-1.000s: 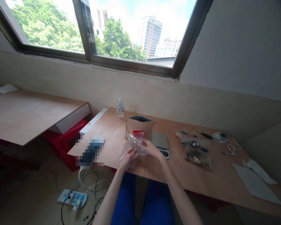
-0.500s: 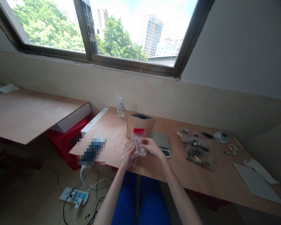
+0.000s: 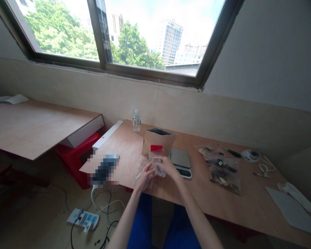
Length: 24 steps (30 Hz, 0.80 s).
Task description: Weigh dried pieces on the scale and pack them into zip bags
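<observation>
My left hand [image 3: 144,176] and my right hand [image 3: 167,164] meet over the near edge of the wooden table [image 3: 202,193]. Both pinch a small clear zip bag [image 3: 157,159] with a red strip at its top, held upright between them. More clear bags [image 3: 142,166] lie under my left hand. Right behind stands an open brown paper pouch [image 3: 158,140], and a grey digital scale [image 3: 181,160] lies just right of my right hand.
Filled clear zip bags [image 3: 224,173] lie at centre right, with a screwdriver [image 3: 230,150], a round white device [image 3: 251,155] and white sheets [image 3: 292,209] beyond. A water bottle [image 3: 136,121] stands at the back. A blurred dark object [image 3: 105,168] lies left. A power strip [image 3: 83,218] and cables sit on the floor.
My two hands have drawn closer together on the small clear bag, which sits a little lower. The camera view has shifted slightly left and down.
</observation>
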Each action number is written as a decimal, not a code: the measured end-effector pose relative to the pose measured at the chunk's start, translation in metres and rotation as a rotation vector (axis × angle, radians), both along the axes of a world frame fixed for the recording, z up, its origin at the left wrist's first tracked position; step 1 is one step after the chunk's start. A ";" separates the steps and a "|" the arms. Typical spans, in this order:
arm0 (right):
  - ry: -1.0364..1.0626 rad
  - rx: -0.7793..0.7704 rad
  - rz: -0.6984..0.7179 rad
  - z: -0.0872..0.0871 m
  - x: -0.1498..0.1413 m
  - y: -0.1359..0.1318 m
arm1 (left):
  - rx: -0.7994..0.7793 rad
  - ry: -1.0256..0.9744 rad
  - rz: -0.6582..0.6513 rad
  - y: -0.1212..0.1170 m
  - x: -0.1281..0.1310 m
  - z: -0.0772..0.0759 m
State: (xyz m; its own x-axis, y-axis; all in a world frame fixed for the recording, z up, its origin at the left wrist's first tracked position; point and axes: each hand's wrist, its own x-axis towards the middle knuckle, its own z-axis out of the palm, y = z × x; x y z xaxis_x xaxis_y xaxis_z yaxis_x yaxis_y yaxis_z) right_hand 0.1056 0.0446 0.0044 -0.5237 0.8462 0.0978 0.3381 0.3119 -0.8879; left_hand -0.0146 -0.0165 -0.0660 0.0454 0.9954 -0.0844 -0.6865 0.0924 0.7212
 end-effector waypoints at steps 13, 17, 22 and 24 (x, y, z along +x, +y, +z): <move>0.167 0.379 -0.153 0.109 0.035 0.000 | -0.046 -0.007 0.025 0.003 -0.001 -0.002; 0.255 0.563 -0.204 0.130 0.009 0.033 | -0.062 0.000 0.041 0.002 -0.002 -0.004; 0.021 0.621 -0.076 0.113 -0.012 0.057 | -0.061 0.013 0.049 0.001 -0.003 -0.005; -0.021 0.644 -0.055 0.108 -0.013 0.056 | -0.058 0.025 0.039 0.000 -0.002 -0.003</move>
